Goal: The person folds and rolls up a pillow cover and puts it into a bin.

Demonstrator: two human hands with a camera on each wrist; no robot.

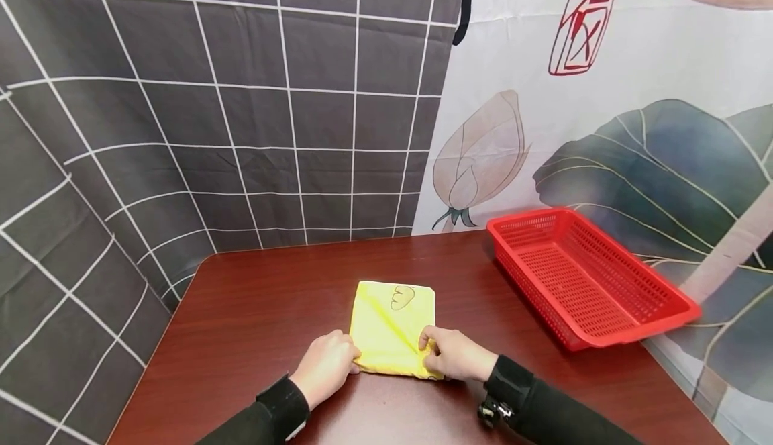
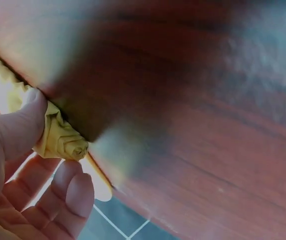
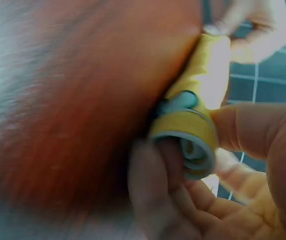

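Observation:
A yellow cloth point(image 1: 386, 331) with a small drawn outline in its far right corner lies on the dark red table. Its near edge is rolled up. My left hand point(image 1: 329, 364) pinches the left end of that roll; in the left wrist view the thumb presses the wrinkled rolled cloth point(image 2: 65, 137) with the fingers curled below. At the right end, my right hand point(image 1: 455, 354) grips the roll between thumb and fingers. The right wrist view shows the spiral layers of the roll point(image 3: 185, 122), a green printed patch, and the other hand at the far end.
A red plastic basket point(image 1: 580, 277) with perforated walls stands at the table's right side. Behind the wooden table point(image 1: 272, 284) hang a grey cloth point(image 1: 241, 123) with a white grid and a white one point(image 1: 501, 62) with lotus prints.

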